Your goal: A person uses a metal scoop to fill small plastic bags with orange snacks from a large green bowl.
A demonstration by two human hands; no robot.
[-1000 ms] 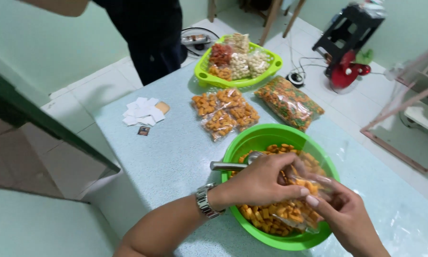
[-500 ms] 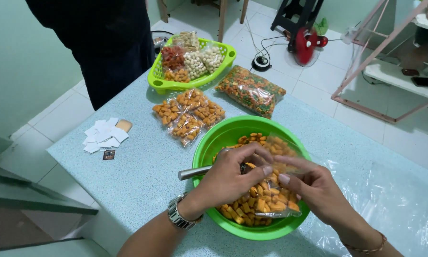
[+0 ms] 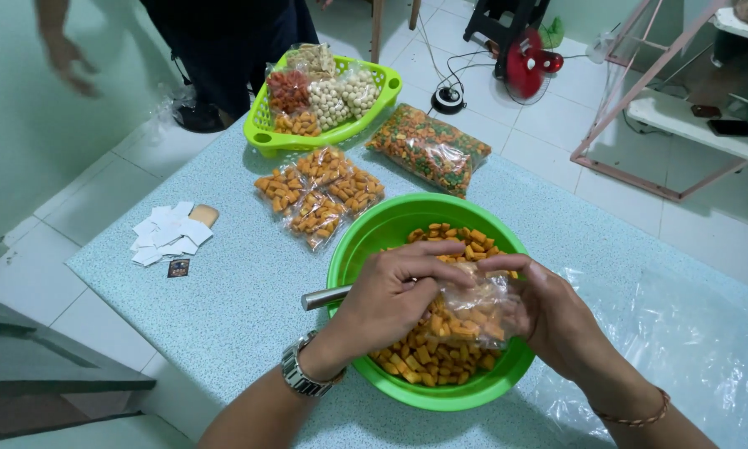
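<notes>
A round green bowl (image 3: 374, 233) of orange snack pieces sits on the speckled blue table (image 3: 241, 299) in front of me. Over it, my left hand (image 3: 386, 295) and my right hand (image 3: 553, 316) both pinch the top of a small clear plastic bag (image 3: 470, 312) partly filled with the orange pieces. A metal scoop handle (image 3: 324, 297) sticks out of the bowl to the left, under my left hand. A metal watch is on my left wrist.
Several sealed bags of orange snacks (image 3: 320, 193) lie beyond the bowl, with a big bag of mixed snacks (image 3: 428, 148) and a green basket (image 3: 266, 137) of snack bags. White paper slips (image 3: 168, 234) lie left, clear plastic sheets (image 3: 690, 349) right. Another person (image 3: 224, 41) stands at the far edge.
My hands have lowered the bag into the bowl and closed in on its top. The other person has stepped left, one hand now visible. The view shifted slightly.
</notes>
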